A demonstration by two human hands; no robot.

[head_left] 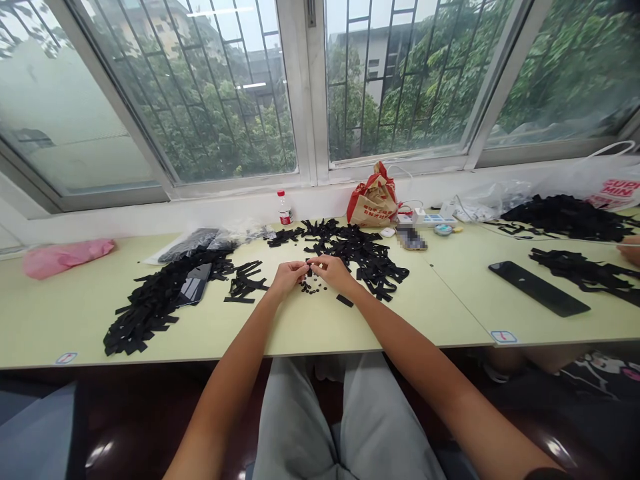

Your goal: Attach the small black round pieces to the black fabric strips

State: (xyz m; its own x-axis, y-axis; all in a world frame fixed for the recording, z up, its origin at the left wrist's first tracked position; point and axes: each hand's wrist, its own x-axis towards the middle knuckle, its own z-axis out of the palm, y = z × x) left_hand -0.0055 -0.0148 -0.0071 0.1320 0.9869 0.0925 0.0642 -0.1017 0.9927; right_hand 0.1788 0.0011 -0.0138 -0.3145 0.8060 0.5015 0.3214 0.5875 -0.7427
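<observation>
My left hand (pixel 290 277) and my right hand (pixel 333 271) meet over the middle of the table, fingertips pinched together. Between them is a black strip (pixel 309 269), mostly covered by the fingers. Just below lie several small round black pieces (pixel 311 289), like buttons or snaps, scattered on the tabletop. A single black strip (pixel 345 301) lies flat under my right wrist. Beyond my right hand spreads a loose heap of black strips (pixel 367 257). To the left of my left hand is a smaller cluster of strips (pixel 245 283).
A long pile of black strips (pixel 150 303) partly covers a dark flat object (pixel 195 285) at left. Along the window stand a bottle (pixel 285 209), a paper bag (pixel 373 200) and a power strip (pixel 433 219). A black slab (pixel 537 287) and another person's hand (pixel 629 250) are at right.
</observation>
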